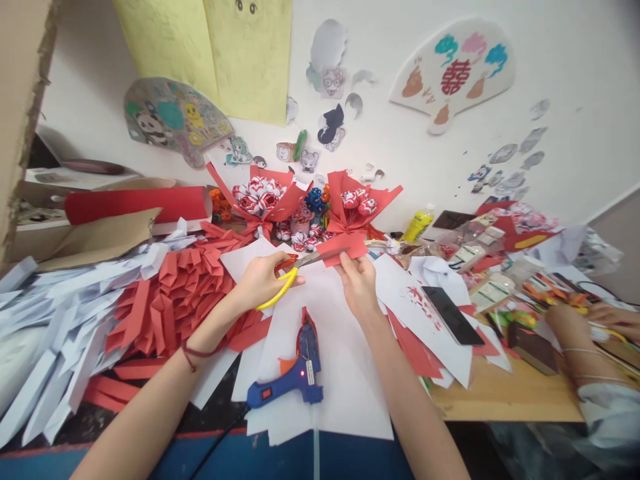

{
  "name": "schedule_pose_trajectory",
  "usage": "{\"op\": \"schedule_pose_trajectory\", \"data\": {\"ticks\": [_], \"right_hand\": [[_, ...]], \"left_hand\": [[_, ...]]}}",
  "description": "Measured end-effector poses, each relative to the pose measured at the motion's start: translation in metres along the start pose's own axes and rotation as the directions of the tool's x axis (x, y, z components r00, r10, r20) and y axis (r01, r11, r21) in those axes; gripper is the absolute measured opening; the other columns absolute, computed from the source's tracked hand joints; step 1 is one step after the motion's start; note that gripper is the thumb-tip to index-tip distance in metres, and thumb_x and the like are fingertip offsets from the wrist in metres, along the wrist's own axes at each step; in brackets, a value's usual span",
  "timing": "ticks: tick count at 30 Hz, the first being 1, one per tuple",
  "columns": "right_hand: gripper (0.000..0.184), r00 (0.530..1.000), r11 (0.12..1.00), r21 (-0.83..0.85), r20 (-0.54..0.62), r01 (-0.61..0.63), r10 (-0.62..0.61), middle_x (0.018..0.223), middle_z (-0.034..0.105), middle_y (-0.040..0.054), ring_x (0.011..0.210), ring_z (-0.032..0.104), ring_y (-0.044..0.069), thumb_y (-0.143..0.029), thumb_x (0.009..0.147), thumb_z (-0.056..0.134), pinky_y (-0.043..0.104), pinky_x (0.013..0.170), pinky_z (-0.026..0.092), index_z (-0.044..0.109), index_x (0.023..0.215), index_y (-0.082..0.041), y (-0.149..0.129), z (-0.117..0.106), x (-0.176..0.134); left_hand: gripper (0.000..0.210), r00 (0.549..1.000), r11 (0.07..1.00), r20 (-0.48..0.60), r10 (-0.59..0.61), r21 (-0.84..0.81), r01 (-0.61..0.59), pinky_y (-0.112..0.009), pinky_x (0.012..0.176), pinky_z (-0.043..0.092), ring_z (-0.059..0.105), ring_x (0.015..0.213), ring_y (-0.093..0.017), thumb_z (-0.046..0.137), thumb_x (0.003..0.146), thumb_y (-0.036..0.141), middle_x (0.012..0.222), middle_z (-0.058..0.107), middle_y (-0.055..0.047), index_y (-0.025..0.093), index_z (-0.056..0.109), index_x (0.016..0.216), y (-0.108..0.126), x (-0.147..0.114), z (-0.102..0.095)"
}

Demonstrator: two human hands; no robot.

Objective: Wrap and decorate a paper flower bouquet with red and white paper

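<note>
My left hand (263,281) is closed around the handles of yellow-handled scissors (281,292). Their metal blades point right and meet a small piece of red paper (356,247). My right hand (357,283) pinches that paper at its lower edge; whether the blades are apart is hard to see. Beneath both hands, white paper sheets (345,373) cover the table. A blue hot glue gun (290,383), its small light lit, lies on them with its nozzle pointing away from me.
Heaps of folded red paper strips (175,300) and white paper strips (65,347) fill the left side. Two red-wrapped paper bouquets (260,200) stand against the wall. A phone (453,315) lies at right, near another person's arm (575,340). A yellow bottle (419,223) stands behind.
</note>
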State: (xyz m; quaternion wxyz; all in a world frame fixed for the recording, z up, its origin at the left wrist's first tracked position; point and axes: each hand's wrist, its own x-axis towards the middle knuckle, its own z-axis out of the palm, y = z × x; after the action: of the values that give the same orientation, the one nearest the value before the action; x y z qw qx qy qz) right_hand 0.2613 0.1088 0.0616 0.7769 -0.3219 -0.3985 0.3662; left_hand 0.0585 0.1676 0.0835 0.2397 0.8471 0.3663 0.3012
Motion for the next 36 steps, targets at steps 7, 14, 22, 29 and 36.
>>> {"op": "schedule_pose_trajectory", "data": {"ticks": [7,14,22,29,36], "right_hand": [[0.035,1.0,1.0,-0.018,-0.013,0.002,-0.002,0.118,0.071,0.0068,0.111,0.066,0.022,-0.037,0.076,0.08,0.039,0.1,0.053,0.069,0.105,-0.02,-0.002,0.001,0.001],[0.036,1.0,1.0,-0.013,-0.018,0.003,-0.003,0.12,0.07,0.0068,0.111,0.066,0.021,-0.036,0.076,0.081,0.038,0.098,0.054,0.068,0.106,-0.021,-0.001,0.001,0.0],[0.032,1.0,1.0,-0.008,-0.028,0.011,-0.011,0.116,0.072,0.0057,0.108,0.067,0.019,-0.034,0.076,0.081,0.035,0.095,0.056,0.069,0.102,-0.021,-0.002,0.001,0.001],[0.032,0.999,1.0,-0.023,-0.038,0.013,-0.014,0.109,0.073,0.0063,0.103,0.067,0.02,-0.035,0.074,0.082,0.037,0.094,0.055,0.07,0.098,-0.019,-0.001,0.0,0.001],[0.031,0.987,0.973,-0.202,-0.088,0.112,-0.132,0.086,0.07,0.0029,0.073,0.061,0.013,-0.041,0.079,0.077,0.028,0.072,0.051,0.07,0.097,-0.016,-0.004,-0.011,0.005]], "left_hand": [[0.034,0.998,0.997,-0.032,0.047,0.062,-0.045,-0.025,0.058,0.031,0.043,0.06,-0.012,0.067,0.078,0.05,0.067,0.053,0.004,0.019,0.054,0.073,-0.001,0.0,-0.001],[0.039,0.998,0.996,-0.052,0.042,0.078,-0.038,-0.024,0.055,0.027,0.036,0.058,-0.011,0.068,0.076,0.051,0.061,0.042,0.005,0.019,0.05,0.066,-0.004,-0.001,-0.002],[0.043,0.999,0.998,-0.039,0.004,0.059,-0.002,-0.024,0.055,0.025,0.032,0.058,-0.011,0.068,0.074,0.058,0.059,0.038,0.005,0.017,0.058,0.066,-0.003,-0.001,-0.001],[0.046,0.998,0.998,-0.042,0.036,0.045,-0.035,-0.024,0.054,0.023,0.032,0.059,-0.011,0.068,0.074,0.061,0.058,0.039,0.005,0.015,0.063,0.067,-0.008,-0.001,-0.003],[0.046,0.997,0.998,-0.062,0.039,0.059,-0.036,-0.025,0.054,0.022,0.032,0.058,-0.011,0.068,0.074,0.06,0.057,0.039,0.005,0.016,0.06,0.064,-0.009,-0.002,-0.007]]}}
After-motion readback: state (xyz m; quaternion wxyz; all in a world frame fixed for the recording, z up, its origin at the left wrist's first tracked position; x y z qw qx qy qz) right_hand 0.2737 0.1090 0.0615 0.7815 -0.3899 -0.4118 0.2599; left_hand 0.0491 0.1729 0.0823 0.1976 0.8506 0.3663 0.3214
